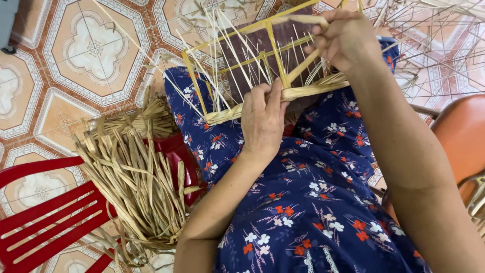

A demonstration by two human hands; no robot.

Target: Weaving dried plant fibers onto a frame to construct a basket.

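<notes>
A yellow rectangular frame (pixel 230 68) with thin pale upright strands rests on my lap, which is covered in blue flowered cloth (pixel 303 202). A woven band of dried straw (pixel 303 91) runs along the frame's near edge. My left hand (pixel 262 119) grips that band near the middle, fingers closed over it. My right hand (pixel 343 38) is higher up at the frame's far side, fingers pinched on a flat straw strip (pixel 308 63) that slants down to the band.
A bundle of dried straw strips (pixel 136 177) lies on a red plastic chair (pixel 45 212) to my left. An orange seat (pixel 462 136) stands at the right. Loose thin sticks (pixel 434 30) spread over the patterned tile floor (pixel 91 50).
</notes>
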